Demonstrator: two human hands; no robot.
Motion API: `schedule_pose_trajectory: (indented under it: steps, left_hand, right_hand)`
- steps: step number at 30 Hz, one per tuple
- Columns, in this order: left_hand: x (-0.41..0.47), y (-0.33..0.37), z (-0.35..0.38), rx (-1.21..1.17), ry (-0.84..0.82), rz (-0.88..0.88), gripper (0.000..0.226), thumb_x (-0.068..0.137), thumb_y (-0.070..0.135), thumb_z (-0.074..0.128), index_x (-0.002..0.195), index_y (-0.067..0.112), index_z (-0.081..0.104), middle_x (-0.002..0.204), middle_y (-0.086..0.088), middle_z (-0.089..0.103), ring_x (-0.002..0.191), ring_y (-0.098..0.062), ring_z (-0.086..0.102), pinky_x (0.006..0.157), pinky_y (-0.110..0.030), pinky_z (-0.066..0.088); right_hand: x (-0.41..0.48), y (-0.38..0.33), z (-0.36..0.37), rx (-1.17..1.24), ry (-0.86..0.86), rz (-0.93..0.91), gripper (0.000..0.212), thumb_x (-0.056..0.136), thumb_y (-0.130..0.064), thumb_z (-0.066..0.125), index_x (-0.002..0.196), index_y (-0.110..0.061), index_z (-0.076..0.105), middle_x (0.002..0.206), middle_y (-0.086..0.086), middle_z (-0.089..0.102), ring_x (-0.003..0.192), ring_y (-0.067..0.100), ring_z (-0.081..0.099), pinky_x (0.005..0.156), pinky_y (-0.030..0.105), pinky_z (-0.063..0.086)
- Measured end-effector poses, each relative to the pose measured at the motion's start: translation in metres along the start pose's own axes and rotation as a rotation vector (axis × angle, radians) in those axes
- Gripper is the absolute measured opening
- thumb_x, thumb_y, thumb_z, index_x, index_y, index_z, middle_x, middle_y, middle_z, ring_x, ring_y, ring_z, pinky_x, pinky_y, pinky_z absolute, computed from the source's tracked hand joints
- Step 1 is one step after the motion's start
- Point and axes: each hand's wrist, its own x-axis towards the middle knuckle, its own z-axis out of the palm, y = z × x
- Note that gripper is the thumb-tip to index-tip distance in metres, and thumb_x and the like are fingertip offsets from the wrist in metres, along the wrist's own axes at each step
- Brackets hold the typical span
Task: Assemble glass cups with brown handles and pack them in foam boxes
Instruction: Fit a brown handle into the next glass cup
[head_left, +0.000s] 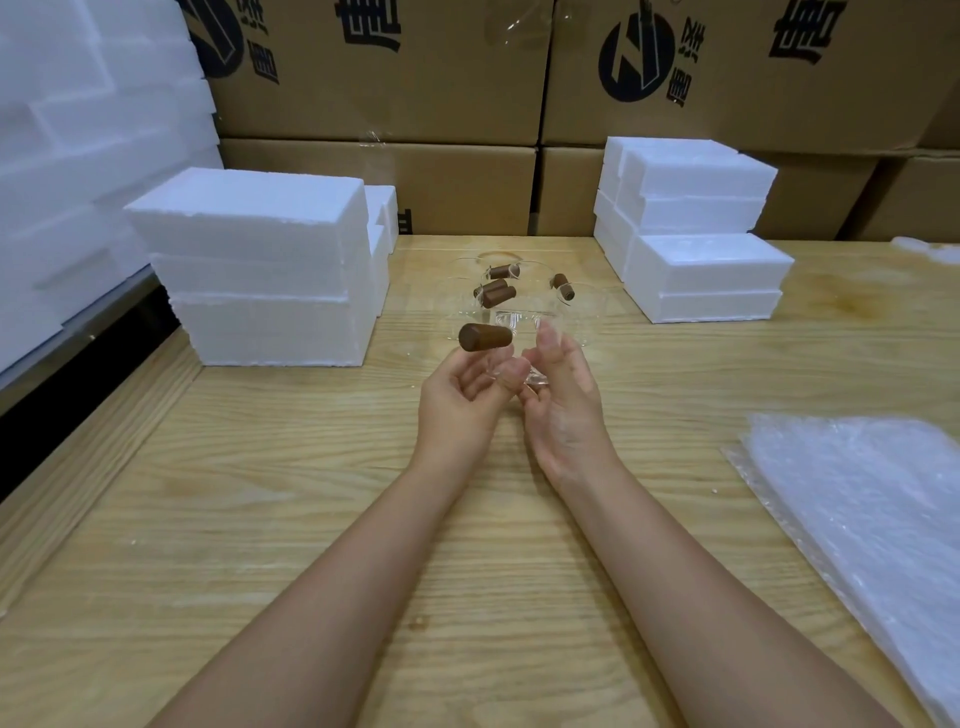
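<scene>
I hold a clear glass cup (524, 332) with a brown handle (484, 338) above the table's middle. My left hand (462, 395) curls under it near the handle, which sticks out to the left. On the cup's right side is my right hand (558, 384), palm up with its fingers round the glass. Behind it stand several more glass cups (519, 296) with brown handles (498, 288); the glass is hard to make out. White foam boxes are stacked at the left (260, 270) and at the right (696, 249).
Cardboard cartons (467, 104) form a wall at the table's back. More foam pieces (78, 156) are piled at the far left. A stack of bubble-wrap bags (872, 525) lies at the right edge. The wooden table (311, 519) has a raised edge on the left.
</scene>
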Motion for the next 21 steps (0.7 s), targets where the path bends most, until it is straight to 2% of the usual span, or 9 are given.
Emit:
schedule_pose_trajectory:
  steps: [2,4,6,7,9,12,15,18,21]
  left_hand:
    - [-0.001,0.002,0.0,-0.006,-0.023,0.008,0.033,0.073,0.013,0.075,0.103,0.016,0.062,0.102,-0.002,0.069,0.091,0.002,0.067,0.077,-0.012,0.05]
    - [0.0,0.004,-0.003,-0.031,-0.047,-0.006,0.052,0.067,0.018,0.081,0.113,0.008,0.058,0.111,-0.01,0.067,0.097,-0.004,0.066,0.083,-0.017,0.051]
    - [0.001,0.008,-0.007,-0.144,-0.088,-0.092,0.065,0.07,0.019,0.084,0.124,0.002,0.052,0.116,-0.016,0.063,0.101,-0.014,0.064,0.091,-0.028,0.052]
    - [0.002,0.01,-0.009,-0.217,-0.121,-0.147,0.064,0.073,0.021,0.076,0.128,0.001,0.05,0.116,-0.015,0.062,0.102,-0.017,0.063,0.093,-0.033,0.05]
    - [0.004,0.011,-0.015,-0.309,-0.207,-0.223,0.064,0.071,0.026,0.073,0.127,0.007,0.051,0.114,-0.007,0.063,0.102,-0.016,0.063,0.091,-0.033,0.048]
    - [0.005,0.011,-0.017,-0.295,-0.325,-0.256,0.064,0.065,0.04,0.082,0.118,0.014,0.059,0.103,0.0,0.065,0.099,-0.014,0.063,0.086,-0.028,0.052]
    - [0.004,0.01,-0.016,-0.315,-0.294,-0.262,0.045,0.083,0.027,0.061,0.124,0.012,0.058,0.111,-0.003,0.067,0.106,-0.016,0.064,0.087,-0.028,0.053]
    - [0.004,0.009,-0.016,-0.31,-0.246,-0.255,0.05,0.083,0.019,0.065,0.131,0.008,0.054,0.115,-0.007,0.068,0.117,-0.023,0.061,0.097,-0.033,0.051]
    - [0.003,0.012,-0.015,-0.31,-0.182,-0.221,0.066,0.076,0.018,0.074,0.135,0.007,0.048,0.108,-0.009,0.072,0.11,-0.024,0.065,0.095,-0.035,0.052]
  right_hand:
    - [0.002,-0.001,-0.001,0.036,0.013,0.018,0.037,0.076,-0.03,0.065,0.109,-0.015,0.059,0.086,-0.004,0.059,0.078,0.008,0.062,0.084,0.028,0.048]
    - [0.003,-0.002,-0.002,0.075,0.017,0.037,0.033,0.08,-0.03,0.063,0.107,-0.012,0.062,0.093,0.005,0.058,0.083,0.012,0.061,0.091,0.032,0.046]
    - [0.002,-0.004,-0.001,0.1,-0.022,0.043,0.047,0.08,-0.035,0.06,0.115,-0.004,0.059,0.104,0.013,0.058,0.089,0.016,0.061,0.094,0.033,0.046]
    - [0.001,-0.004,0.0,0.095,-0.044,0.05,0.056,0.08,-0.038,0.058,0.122,0.0,0.056,0.108,0.015,0.059,0.091,0.016,0.062,0.094,0.032,0.046]
    - [0.0,-0.003,0.001,0.079,-0.079,0.074,0.064,0.082,-0.041,0.054,0.128,0.004,0.051,0.112,0.016,0.059,0.097,0.017,0.061,0.093,0.032,0.046]
    - [0.0,-0.001,0.002,0.048,-0.13,0.08,0.057,0.084,-0.044,0.05,0.12,0.0,0.056,0.11,0.015,0.06,0.098,0.018,0.061,0.092,0.031,0.048]
    - [0.002,0.0,-0.001,-0.048,-0.149,0.02,0.049,0.086,-0.048,0.047,0.108,-0.009,0.066,0.107,0.008,0.068,0.099,0.016,0.064,0.087,0.028,0.05]
    - [0.003,0.0,-0.003,-0.188,-0.119,-0.051,0.043,0.088,-0.051,0.047,0.103,-0.018,0.07,0.095,-0.002,0.073,0.088,0.007,0.066,0.079,0.027,0.047]
    - [0.005,0.003,-0.004,-0.26,-0.026,-0.12,0.024,0.098,-0.033,0.048,0.099,-0.027,0.071,0.079,-0.013,0.07,0.073,0.002,0.062,0.072,0.025,0.043]
